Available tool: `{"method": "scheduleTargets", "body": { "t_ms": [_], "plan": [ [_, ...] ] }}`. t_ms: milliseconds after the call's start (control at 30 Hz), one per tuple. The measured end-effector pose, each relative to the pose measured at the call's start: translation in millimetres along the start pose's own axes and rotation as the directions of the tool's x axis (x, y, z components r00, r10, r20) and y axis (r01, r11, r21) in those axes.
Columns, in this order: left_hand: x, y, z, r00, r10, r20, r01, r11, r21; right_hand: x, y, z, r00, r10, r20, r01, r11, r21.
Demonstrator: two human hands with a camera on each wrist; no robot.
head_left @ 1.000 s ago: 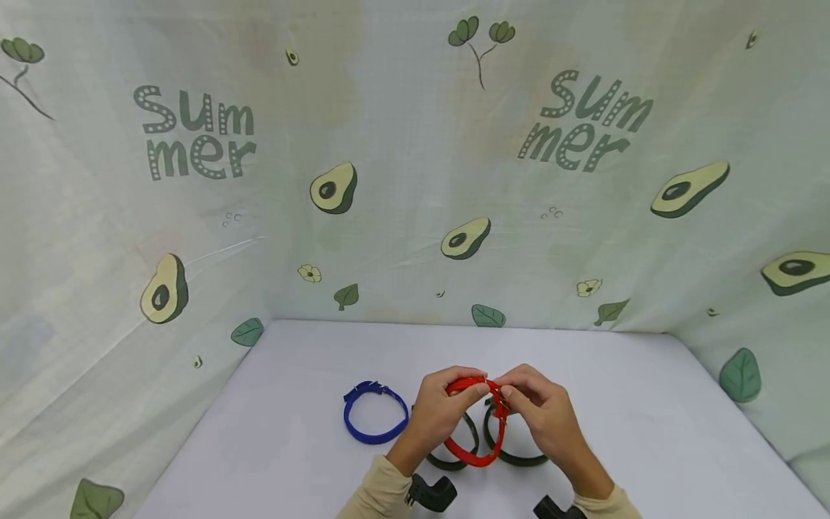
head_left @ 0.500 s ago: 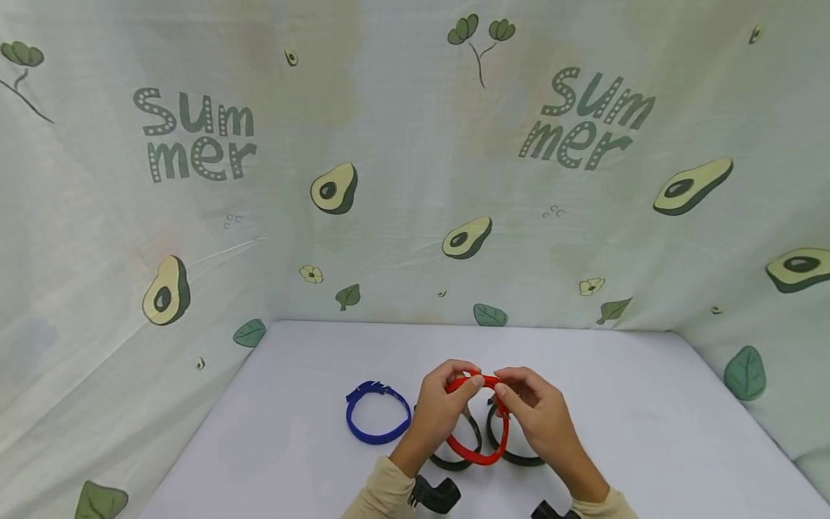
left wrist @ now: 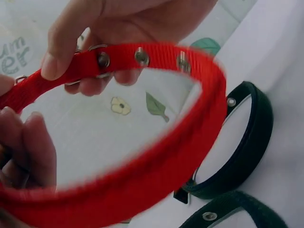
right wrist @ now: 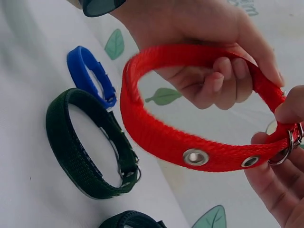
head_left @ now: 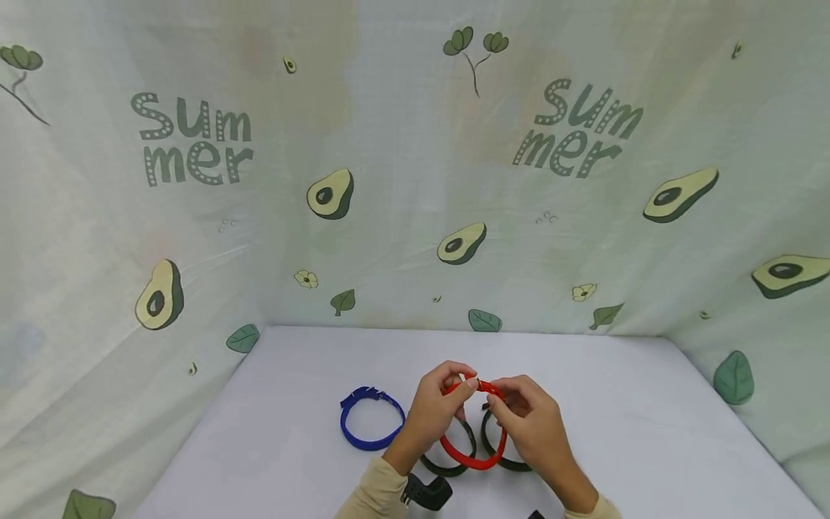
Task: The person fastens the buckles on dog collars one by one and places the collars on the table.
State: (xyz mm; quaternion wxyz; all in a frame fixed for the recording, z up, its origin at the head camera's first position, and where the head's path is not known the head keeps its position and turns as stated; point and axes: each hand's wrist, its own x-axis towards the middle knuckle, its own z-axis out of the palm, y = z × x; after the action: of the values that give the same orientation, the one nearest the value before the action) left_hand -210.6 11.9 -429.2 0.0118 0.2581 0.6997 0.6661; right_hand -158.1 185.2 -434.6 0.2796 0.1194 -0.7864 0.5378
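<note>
Both hands hold a red pet collar (head_left: 476, 463) up above the table, its band closed into a loop. My left hand (head_left: 430, 412) pinches the strap at the loop's upper left. At the upper right, the thumb and fingers of my right hand (head_left: 533, 427) pinch it close to the buckle (right wrist: 290, 145). Metal eyelets (right wrist: 195, 157) and a ring show along the band in the right wrist view. Beneath the red loop, two dark green collars (head_left: 447, 472) (left wrist: 259, 137) lie on the table, partly hidden by the hands.
A blue collar (head_left: 369, 445), also looped, lies left of the hands on the white table (head_left: 259, 440). Patterned cloth (head_left: 389, 144) hangs behind the table and along its sides. A dark wrist device (head_left: 429, 493) sits by the left sleeve.
The buckle part, by the right fingers a second ago, has turned out of sight in the head view. A short red strap stretch now shows between the hands. Other collars stay put; the view shifts slightly.
</note>
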Motion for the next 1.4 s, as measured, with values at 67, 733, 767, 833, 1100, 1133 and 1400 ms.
{"method": "scheduleTargets", "body": {
  "t_ms": [67, 733, 767, 833, 1100, 1133, 1400],
  "plan": [
    [0.5, -0.1, -1.4, 1.0, 0.003, 0.029, -0.004, 0.999, 0.033, -0.7, 1.9, -2.5, 1.0, -0.008, -0.012, 0.008, 1.0, -0.028],
    [3.4, -6.2, -7.5, 0.991, 0.037, 0.127, -0.089, 0.897, 0.432, 3.7, 14.3, -15.5, 0.999, 0.037, 0.014, -0.034, 0.976, -0.215],
    [3.1, -5.6, -8.2, 0.992, 0.042, 0.121, -0.092, 0.891, 0.444, 3.5, 13.5, -14.2, 0.996, 0.084, 0.019, -0.078, 0.977, -0.197],
    [2.3, -5.6, -10.0, 0.993, 0.049, 0.103, -0.091, 0.884, 0.458, 3.3, 12.3, -11.1, 0.984, 0.174, 0.034, -0.167, 0.974, -0.154],
    [4.0, -7.3, -11.6, 0.998, 0.045, 0.047, -0.06, 0.911, 0.408, 2.4, 10.9, -8.2, 0.954, 0.299, 0.028, -0.296, 0.952, -0.079],
    [3.5, -8.1, -11.0, 0.998, 0.033, 0.045, -0.048, 0.922, 0.384, 1.3, 11.2, -8.7, 0.951, 0.309, 0.024, -0.306, 0.949, -0.078],
    [-1.4, -11.6, -6.8, 0.995, -0.095, 0.007, 0.09, 0.963, 0.252, -3.6, 16.7, -15.3, 0.916, 0.401, 0.027, -0.399, 0.915, -0.05]
  ]
}}
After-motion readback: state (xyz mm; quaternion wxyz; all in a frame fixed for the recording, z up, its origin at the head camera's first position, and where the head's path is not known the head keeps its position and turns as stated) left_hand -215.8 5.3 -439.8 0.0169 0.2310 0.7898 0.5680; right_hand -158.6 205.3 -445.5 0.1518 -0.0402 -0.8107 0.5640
